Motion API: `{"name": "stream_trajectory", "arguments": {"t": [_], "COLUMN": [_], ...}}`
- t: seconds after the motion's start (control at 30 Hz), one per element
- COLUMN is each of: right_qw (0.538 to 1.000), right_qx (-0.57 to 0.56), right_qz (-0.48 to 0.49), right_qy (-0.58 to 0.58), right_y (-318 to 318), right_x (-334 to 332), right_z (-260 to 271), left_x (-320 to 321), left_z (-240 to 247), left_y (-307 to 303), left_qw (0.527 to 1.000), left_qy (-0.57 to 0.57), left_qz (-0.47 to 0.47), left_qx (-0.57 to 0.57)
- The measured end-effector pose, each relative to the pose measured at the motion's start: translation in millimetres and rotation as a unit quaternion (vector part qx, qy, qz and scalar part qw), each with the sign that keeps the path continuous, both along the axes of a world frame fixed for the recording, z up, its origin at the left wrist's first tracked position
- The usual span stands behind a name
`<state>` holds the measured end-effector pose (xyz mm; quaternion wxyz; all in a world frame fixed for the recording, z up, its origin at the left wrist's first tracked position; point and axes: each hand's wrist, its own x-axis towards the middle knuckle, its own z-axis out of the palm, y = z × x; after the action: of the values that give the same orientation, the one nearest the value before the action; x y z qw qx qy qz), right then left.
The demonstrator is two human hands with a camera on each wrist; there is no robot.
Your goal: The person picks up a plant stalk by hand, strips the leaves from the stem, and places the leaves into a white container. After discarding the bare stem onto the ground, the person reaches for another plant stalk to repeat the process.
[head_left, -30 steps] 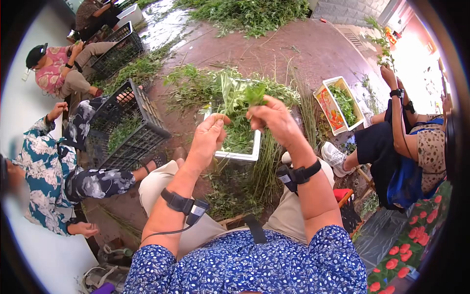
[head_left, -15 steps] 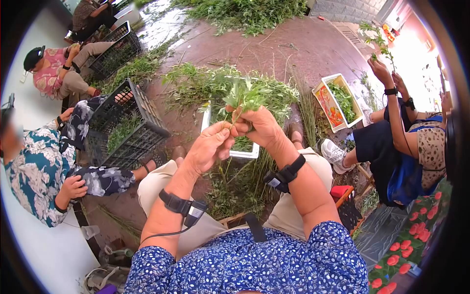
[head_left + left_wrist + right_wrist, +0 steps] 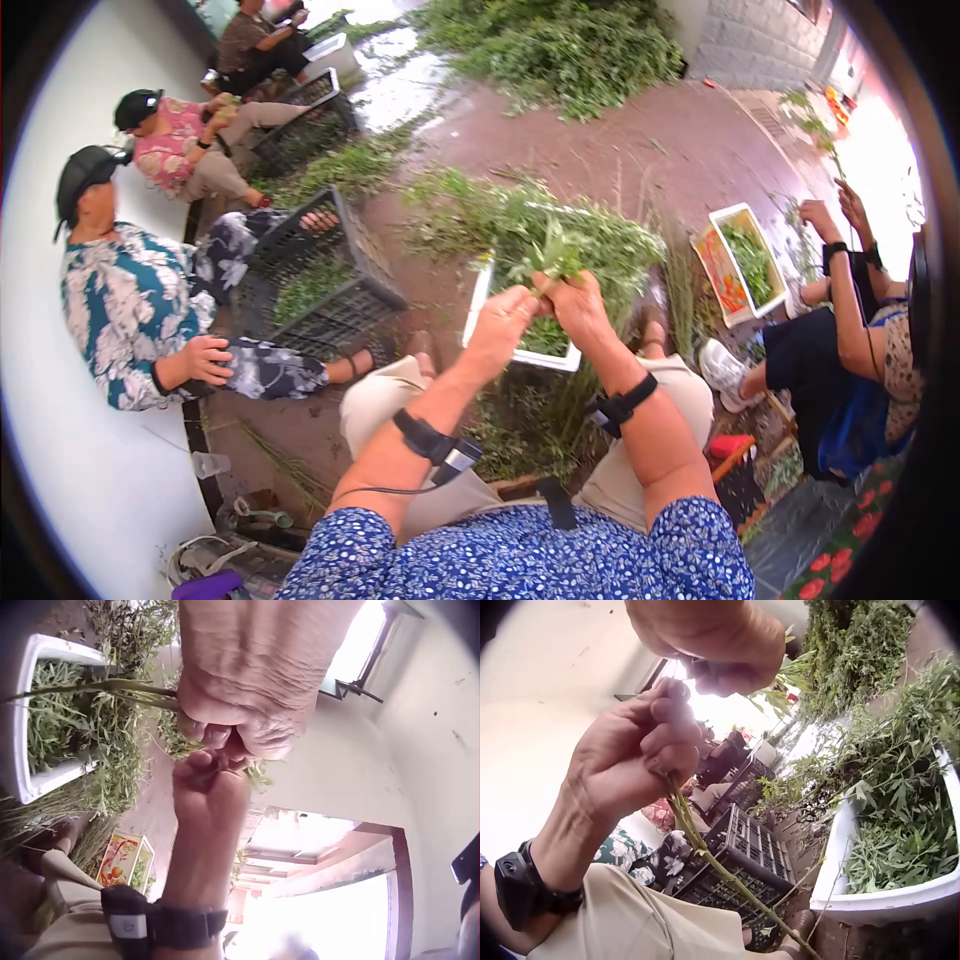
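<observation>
Over a white crate (image 3: 545, 361) of cut greens, both hands meet at chest height. My left hand (image 3: 500, 325) grips the lower part of long green stems (image 3: 727, 874), which trail below the fist in the right wrist view. Close against it, my right hand (image 3: 578, 305) pinches the upper end. A leafy top (image 3: 550, 255) sticks up beyond the fingers. Fingertips of the two hands almost touch in the left wrist view, where the stems (image 3: 127, 686) jut out sideways from the left hand. Curled fingers hide where the stems pass between the hands.
Leafy stalks (image 3: 450, 205) lie around the crate, and a large green heap (image 3: 560, 50) is on the floor beyond. A black crate (image 3: 375, 285) stands left, a patterned white box (image 3: 740, 265) right. People sit on both sides, including one in a floral shirt (image 3: 130, 310).
The hands, apart a second ago with the leafy bunch in the right, have come together on the stems. The head view has shifted, and the left neighbour's hand now rests on the knee.
</observation>
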<state>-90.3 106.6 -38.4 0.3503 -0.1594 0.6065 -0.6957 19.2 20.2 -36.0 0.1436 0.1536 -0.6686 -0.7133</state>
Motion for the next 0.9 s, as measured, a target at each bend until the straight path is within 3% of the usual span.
{"name": "stream_trajectory", "arguments": {"t": [0.07, 0.13, 0.2, 0.27, 0.3, 0.33, 0.4, 0.47, 0.53, 0.6, 0.67, 0.77, 0.8, 0.9], "right_qw": [0.994, 0.986, 0.989, 0.978, 0.926, 0.835, 0.787, 0.775, 0.786, 0.758, 0.769, 0.882, 0.922, 0.885], "right_qx": [-0.006, -0.003, 0.018, 0.044, 0.155, 0.265, 0.395, 0.383, 0.374, 0.293, 0.313, 0.084, 0.059, -0.018], "right_qz": [-0.111, -0.167, -0.144, -0.097, -0.064, -0.045, 0.029, 0.101, 0.131, 0.064, 0.073, -0.082, -0.058, -0.043], "right_qy": [-0.012, 0.017, 0.013, 0.181, 0.339, 0.480, 0.474, 0.492, 0.475, 0.579, 0.552, 0.456, 0.379, 0.463], "right_y": [-10.5, -3.3, -4.7, -4.6, 0.1, 4.6, 2.7, 5.6, 10.2, 13.4, 9.9, 8.0, 10.7, 13.4], "right_x": [5.4, -34.1, -47.6, -41.3, -30.1, -21.8, -22.5, -21.9, -19.7, -13.7, -18.7, -17.1, -14.7, -10.1], "right_z": [-2.2, -33.7, -50.8, -61.5, -41.5, -27.2, -28.7, -34.8, -47.9, -46.9, -28.6, -0.6, 11.6, 34.3], "left_x": [-0.1, 6.2, 11.9, 11.2, 9.8, 11.3, 8.9, 11.3, 13.3, 14.5, 14.3, 15.2, 16.3, 18.5], "left_z": [-4.2, -12.1, -4.5, -3.7, 3.4, 10.5, 14.2, 17.1, 14.4, 13.0, 12.2, 10.8, 12.4, 16.6], "left_y": [0.1, 12.4, 9.4, -1.4, -6.2, -13.4, -19.4, -21.8, -23.6, -21.8, -23.1, -25.2, -25.0, -21.6], "left_qw": [1.000, 0.996, 0.998, 0.993, 0.993, 0.992, 0.986, 0.980, 0.976, 0.977, 0.978, 0.976, 0.976, 0.978], "left_qy": [-0.003, 0.051, -0.004, -0.033, -0.037, -0.039, 0.013, 0.020, 0.031, 0.029, 0.028, 0.027, 0.026, 0.019], "left_qz": [-0.003, -0.036, -0.052, -0.004, 0.030, 0.032, 0.037, 0.030, 0.012, 0.015, 0.023, 0.013, 0.015, -0.021], "left_qx": [-0.002, -0.070, -0.023, 0.117, 0.107, 0.118, 0.162, 0.196, 0.216, 0.213, 0.205, 0.218, 0.214, 0.205]}}
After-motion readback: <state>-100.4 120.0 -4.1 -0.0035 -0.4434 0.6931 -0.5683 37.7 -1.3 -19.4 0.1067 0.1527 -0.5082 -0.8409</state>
